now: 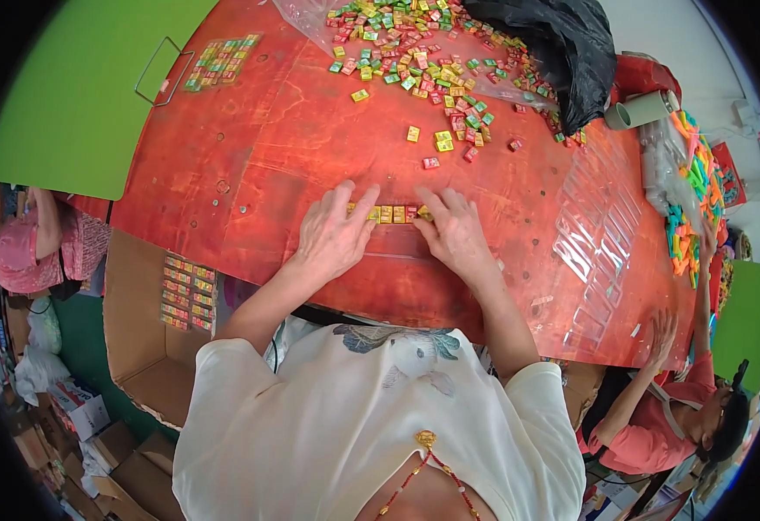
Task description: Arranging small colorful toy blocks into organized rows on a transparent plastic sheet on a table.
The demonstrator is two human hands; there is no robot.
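On the red table [293,156] before me lies a short row of small yellow and red boxes [386,214], set side by side. My left hand [332,230] has its index finger and thumb around the row's left end. At the other end, the thumb and forefinger of my right hand [458,234] close about the last boxes. Between the hands, the middle of the row shows; its ends are partly covered by my fingers. Beyond them are scattered a few loose boxes, among them a red one [431,163] and a yellow one [413,134].
A heap of similar boxes [423,61] spreads across the far side, beside a black plastic bag [571,52]. Clear plastic trays [597,226] lie at right. Filled packs sit far left [222,62] and in a cardboard carton [141,347]. A co-worker's hand [660,337] is at the right edge.
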